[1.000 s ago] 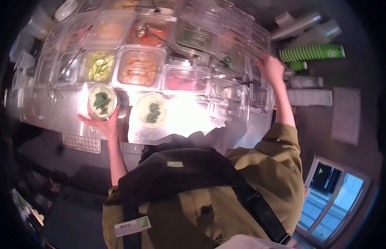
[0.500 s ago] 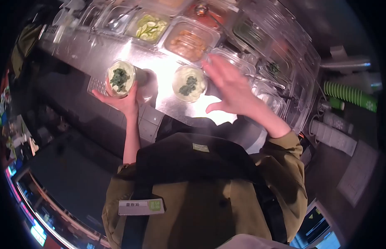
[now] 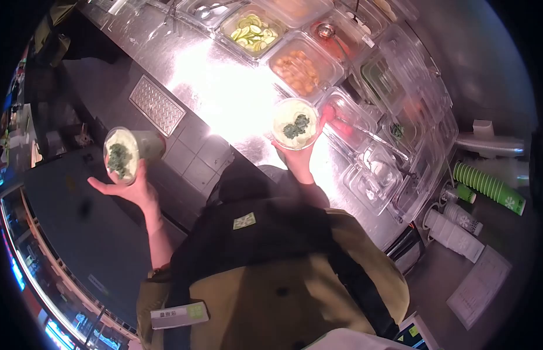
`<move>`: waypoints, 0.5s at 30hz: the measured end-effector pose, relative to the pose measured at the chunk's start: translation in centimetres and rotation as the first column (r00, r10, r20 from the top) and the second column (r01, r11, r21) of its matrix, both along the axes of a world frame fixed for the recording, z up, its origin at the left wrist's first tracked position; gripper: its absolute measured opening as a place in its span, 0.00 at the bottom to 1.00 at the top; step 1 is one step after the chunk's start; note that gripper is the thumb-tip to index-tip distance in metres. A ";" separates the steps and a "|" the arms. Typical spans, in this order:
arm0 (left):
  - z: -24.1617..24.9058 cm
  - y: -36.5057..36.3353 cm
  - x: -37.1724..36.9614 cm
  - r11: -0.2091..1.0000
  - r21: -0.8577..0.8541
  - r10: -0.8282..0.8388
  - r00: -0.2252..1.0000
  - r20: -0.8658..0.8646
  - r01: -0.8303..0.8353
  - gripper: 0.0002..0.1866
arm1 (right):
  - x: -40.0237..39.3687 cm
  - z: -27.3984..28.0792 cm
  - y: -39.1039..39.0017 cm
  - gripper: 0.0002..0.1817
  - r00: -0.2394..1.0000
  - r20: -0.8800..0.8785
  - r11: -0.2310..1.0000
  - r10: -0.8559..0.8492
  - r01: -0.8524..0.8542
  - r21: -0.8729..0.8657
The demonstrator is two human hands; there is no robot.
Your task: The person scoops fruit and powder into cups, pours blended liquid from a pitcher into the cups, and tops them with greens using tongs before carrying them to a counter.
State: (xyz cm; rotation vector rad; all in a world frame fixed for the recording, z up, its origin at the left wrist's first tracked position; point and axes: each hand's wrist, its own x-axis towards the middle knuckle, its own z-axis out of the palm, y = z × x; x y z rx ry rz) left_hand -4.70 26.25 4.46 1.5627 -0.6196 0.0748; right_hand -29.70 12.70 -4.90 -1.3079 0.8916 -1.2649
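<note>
A see-through cup (image 3: 150, 146) with a pale creamy top and chopped dark green leaves on it is in my left hand (image 3: 130, 191). That cup is tilted, held out left of the counter, above the dark floor area. My right hand (image 3: 298, 162) is wrapped round a second cup (image 3: 285, 129) of the same kind, its creamy top and green leaves facing up. This one is over the metal counter, close to the food tubs. Fingers of both hands are partly hidden behind the cups.
On the steel counter (image 3: 146, 44) stand a tub of green slices (image 3: 225, 26), a tub of orange-brown balls (image 3: 336, 73) and several lidded tubs. A ladle (image 3: 326, 31) rests in a red-filled tub. Stacked green cups (image 3: 487, 186) lie at right. A metal plate (image 3: 157, 107) is on the floor.
My right hand, open beside the second cup before, has closed round it. My left hand has carried its cup further left and down, away from the counter. The view has turned.
</note>
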 end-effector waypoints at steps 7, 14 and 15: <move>0.9 2.2 4.2 0.998 -0.001 0.064 0.994 -0.088 -0.065 0.54 | 2.3 1.1 -0.4 0.24 0.954 -0.270 0.984 -0.129 0.088 -0.157; -0.3 5.2 14.4 0.984 -0.008 0.177 0.983 -0.055 -0.178 0.56 | 9.5 -1.1 1.4 0.47 0.985 -0.170 0.994 0.029 -0.046 -0.098; -0.4 5.5 16.7 0.987 -0.044 0.151 0.982 -0.115 -0.157 0.57 | 11.4 -1.6 1.5 0.49 0.975 -0.220 0.985 0.012 -0.049 -0.164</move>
